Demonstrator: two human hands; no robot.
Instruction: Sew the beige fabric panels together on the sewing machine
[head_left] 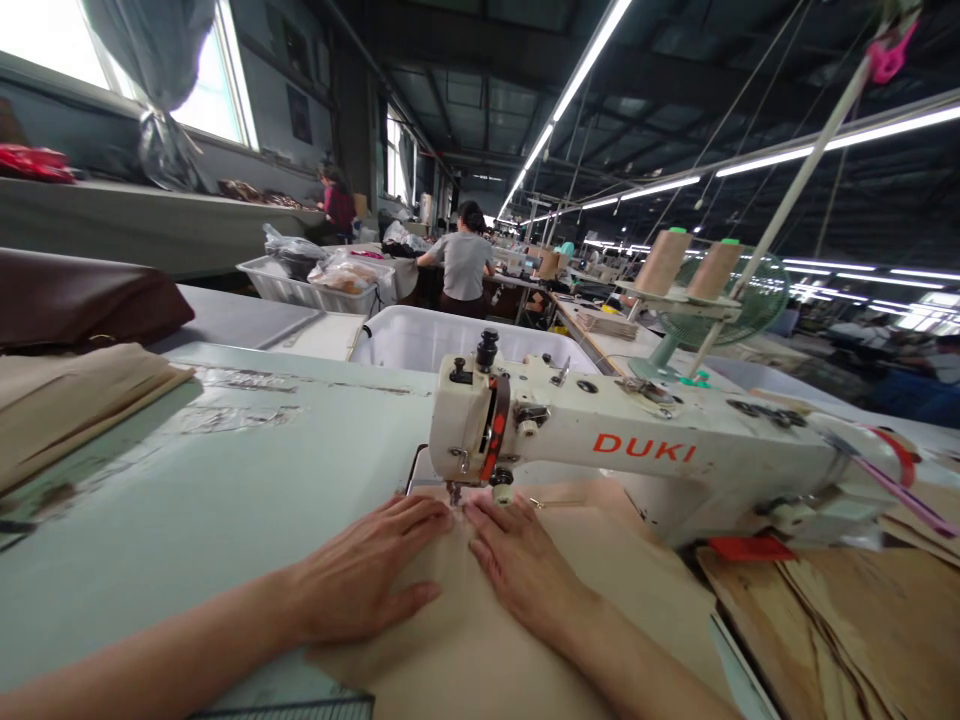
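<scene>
A large piece of tan fabric [600, 570] lies under the presser foot [454, 493] of a white sewing machine [555, 410] lettered DUKI. My left hand [367, 565] rests flat on the fabric just left of the foot, its thumb spread toward me. On the other side, my right hand [521, 560] presses down with fingers outstretched, their tips close to the needle area. A zipper pull [537, 503] shows on the fabric beyond the right fingers. Both hands are open and hold nothing.
Folded tan fabric [75, 400] and a dark brown leather piece [82, 300] lie at left. Thread cones [661, 262] stand behind the machine beside a green fan [709, 300]. A white bin [401, 335] is beyond the table. A person [461, 262] sits farther back.
</scene>
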